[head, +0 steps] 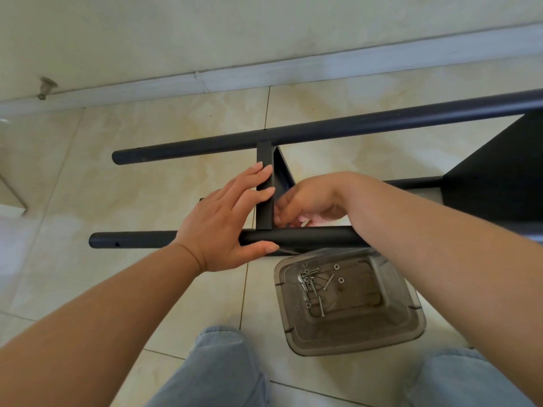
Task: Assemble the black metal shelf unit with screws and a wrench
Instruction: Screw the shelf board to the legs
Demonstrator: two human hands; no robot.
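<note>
Left of the black metal shelf panel (263, 198), the left hand (226, 221) presses flat-fingered, thumb under the near black round tube (293, 237). Right hand (308, 204) reaches behind; grip hidden. Rigid, smooth steel: hold tubes near joints.

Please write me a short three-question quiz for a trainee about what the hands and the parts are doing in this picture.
1. True or false: the left hand lies with straight fingers against the flat black crosspiece.
2. Where are the loose screws? A) on the floor tiles B) in the clear plastic tub C) in the left hand
3. Fill in: the right hand reaches in behind the crosspiece, between the near tube and the far ____.

Key: 1 true; 2 B; 3 tube. What the right hand's fingers hold, if anything, is hidden.
</note>
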